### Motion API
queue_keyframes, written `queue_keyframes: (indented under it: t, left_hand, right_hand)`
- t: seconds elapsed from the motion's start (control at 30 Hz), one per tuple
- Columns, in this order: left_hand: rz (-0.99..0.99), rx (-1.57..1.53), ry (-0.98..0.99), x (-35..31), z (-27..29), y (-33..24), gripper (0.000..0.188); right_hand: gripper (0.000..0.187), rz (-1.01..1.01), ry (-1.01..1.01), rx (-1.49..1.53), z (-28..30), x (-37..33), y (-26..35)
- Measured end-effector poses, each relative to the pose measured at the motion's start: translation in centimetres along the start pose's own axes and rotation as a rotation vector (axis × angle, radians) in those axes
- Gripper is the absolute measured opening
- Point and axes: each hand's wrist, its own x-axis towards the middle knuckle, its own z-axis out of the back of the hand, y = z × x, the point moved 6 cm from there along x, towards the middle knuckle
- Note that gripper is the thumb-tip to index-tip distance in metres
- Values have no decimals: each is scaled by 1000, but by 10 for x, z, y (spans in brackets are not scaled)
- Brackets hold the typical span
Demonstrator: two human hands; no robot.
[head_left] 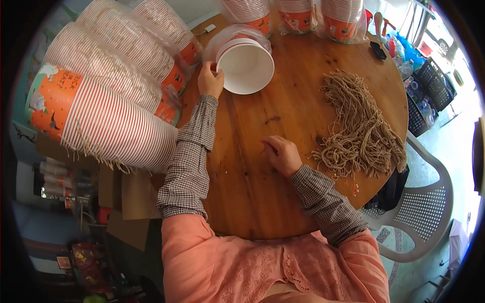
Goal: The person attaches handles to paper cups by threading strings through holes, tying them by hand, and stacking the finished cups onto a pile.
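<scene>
A paper bucket lies tipped on its side at the far middle of the table, its white inside facing me. Part of another rim shows just behind it, and clear plastic wraps the stack. My left hand reaches out to the bucket's left edge, fingers closed at the rim. Over the middle of the table is my right hand, its fingers curled in. Whatever it may hold is hidden. To its right lies a heap of tan twine pieces.
Long nested stacks of orange-and-white buckets crowd the left, some bagged, with twine hanging from the nearest. More bagged stacks stand along the far edge. A black object lies far right. Beyond the round wooden table are a plastic chair and black crates.
</scene>
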Motion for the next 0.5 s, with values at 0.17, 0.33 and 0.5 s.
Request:
queue_keyframes:
  t: [0.17, 0.33, 0.5]
  left_hand:
    - [-41, -127, -140, -39, 27, -19, 27]
    - [-62, -229, -216, -90, 63, -35, 30]
    - [60, -359, -10, -156, 53, -21, 35]
  right_hand:
    - [16, -8, -151, -25, 13, 5, -7]
    - [27, -285, -237, 190, 20, 10, -40]
    - [47, -361, -256, 514, 26, 12, -50]
